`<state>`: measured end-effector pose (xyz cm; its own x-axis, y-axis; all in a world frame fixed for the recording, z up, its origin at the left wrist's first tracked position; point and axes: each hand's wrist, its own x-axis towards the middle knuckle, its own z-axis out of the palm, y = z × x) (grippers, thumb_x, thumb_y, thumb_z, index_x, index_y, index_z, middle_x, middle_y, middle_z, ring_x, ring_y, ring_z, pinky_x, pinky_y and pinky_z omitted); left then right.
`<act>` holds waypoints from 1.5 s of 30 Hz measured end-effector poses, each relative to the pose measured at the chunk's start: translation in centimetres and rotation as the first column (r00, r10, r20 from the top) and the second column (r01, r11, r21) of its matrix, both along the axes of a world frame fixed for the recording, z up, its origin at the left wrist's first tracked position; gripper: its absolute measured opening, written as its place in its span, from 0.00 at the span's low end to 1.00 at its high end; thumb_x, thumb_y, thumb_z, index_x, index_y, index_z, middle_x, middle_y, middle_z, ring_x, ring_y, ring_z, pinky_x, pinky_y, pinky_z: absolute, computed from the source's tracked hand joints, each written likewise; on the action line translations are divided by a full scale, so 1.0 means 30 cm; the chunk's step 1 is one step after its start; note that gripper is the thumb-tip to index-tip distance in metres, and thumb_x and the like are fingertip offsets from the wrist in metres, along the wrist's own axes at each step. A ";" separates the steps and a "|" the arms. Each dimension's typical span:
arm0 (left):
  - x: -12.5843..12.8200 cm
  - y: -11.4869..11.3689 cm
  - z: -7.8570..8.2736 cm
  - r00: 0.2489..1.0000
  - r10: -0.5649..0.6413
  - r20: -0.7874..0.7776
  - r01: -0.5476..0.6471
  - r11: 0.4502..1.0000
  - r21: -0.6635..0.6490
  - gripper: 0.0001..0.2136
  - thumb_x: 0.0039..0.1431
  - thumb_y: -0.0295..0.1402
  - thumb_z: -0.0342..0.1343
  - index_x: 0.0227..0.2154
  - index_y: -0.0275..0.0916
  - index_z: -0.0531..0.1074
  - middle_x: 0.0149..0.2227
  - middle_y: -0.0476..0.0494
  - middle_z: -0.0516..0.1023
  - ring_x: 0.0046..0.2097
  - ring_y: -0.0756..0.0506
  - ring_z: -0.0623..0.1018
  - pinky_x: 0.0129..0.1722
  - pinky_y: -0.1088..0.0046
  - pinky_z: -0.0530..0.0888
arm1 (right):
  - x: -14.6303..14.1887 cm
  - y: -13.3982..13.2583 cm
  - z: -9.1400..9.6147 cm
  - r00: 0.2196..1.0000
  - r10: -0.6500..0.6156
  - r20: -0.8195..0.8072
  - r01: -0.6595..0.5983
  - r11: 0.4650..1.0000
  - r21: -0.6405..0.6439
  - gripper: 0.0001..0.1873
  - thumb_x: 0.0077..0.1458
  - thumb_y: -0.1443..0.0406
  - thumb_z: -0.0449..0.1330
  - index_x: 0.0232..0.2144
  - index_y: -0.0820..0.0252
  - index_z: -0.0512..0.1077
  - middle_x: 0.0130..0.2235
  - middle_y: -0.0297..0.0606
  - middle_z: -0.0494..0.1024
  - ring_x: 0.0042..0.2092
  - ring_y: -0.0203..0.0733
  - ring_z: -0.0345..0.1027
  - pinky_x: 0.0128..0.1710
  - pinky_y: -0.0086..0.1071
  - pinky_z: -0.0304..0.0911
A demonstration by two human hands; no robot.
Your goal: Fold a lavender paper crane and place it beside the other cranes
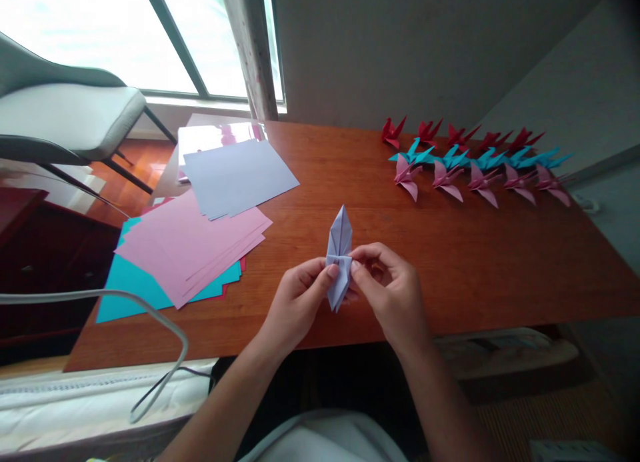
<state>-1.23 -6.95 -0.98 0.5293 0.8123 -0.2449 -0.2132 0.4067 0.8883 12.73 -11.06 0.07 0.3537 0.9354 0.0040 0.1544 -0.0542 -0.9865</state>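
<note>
Along the left edge of the table (480, 269), cyan sheets (135, 289) are overlapped by pink sheets (187, 245); lilac sheets (240, 175) are laid over the pink ones' far side, toward the far left corner. Left hand (297, 302): nearly closed, left side of the folded lilac paper (342, 239) pinched, thumb on front face, fingers curled behind. Paper: long diamond, held near the middle of the near edge, one point aimed at the far edge, flap crosswise at the waist. Contact with the table can't be told. Right hand (393, 289): nearly closed too, right side pinched by thumb and index finger. For a clean crease, flap is best squared to the centre line, then pressed from the middle outward; layers should be held flush, points unbent. Toward the far right corner, red cranes (459, 137), cyan cranes (489, 159) and pink cranes (481, 179) are lined up in rows.
</note>
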 end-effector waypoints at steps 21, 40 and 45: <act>0.007 -0.002 0.007 0.995 0.082 -0.051 -0.079 0.995 0.064 0.14 0.60 0.42 0.62 0.33 0.33 0.80 0.26 0.47 0.79 0.28 0.50 0.75 0.29 0.78 0.72 | -0.022 0.014 -0.057 0.998 0.008 -0.063 -0.003 0.997 0.072 0.07 0.58 0.59 0.64 0.34 0.56 0.78 0.36 0.36 0.76 0.36 0.38 0.69 0.33 0.31 0.67; 0.015 -0.014 0.005 0.973 0.187 -0.135 -0.164 0.973 0.163 0.12 0.56 0.40 0.66 0.27 0.35 0.77 0.26 0.48 0.79 0.28 0.50 0.75 0.28 0.79 0.72 | 0.052 -0.021 -0.023 0.983 0.139 -0.120 -0.144 0.989 -0.027 0.08 0.57 0.58 0.66 0.32 0.56 0.79 0.32 0.36 0.80 0.34 0.40 0.74 0.32 0.31 0.71; 0.018 -0.016 0.005 0.967 0.197 -0.161 -0.171 0.972 0.164 0.12 0.56 0.41 0.65 0.26 0.35 0.78 0.25 0.48 0.78 0.27 0.50 0.75 0.28 0.78 0.73 | 0.038 -0.021 -0.033 0.989 0.100 -0.105 -0.105 0.994 -0.038 0.11 0.58 0.56 0.64 0.31 0.56 0.78 0.31 0.35 0.80 0.32 0.39 0.73 0.30 0.30 0.70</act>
<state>-0.70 -7.42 -0.84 0.3272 0.9256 -0.1904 -0.1083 0.2368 0.9655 13.87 -11.68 -0.91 0.2526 0.9651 -0.0689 0.0588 -0.0863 -0.9945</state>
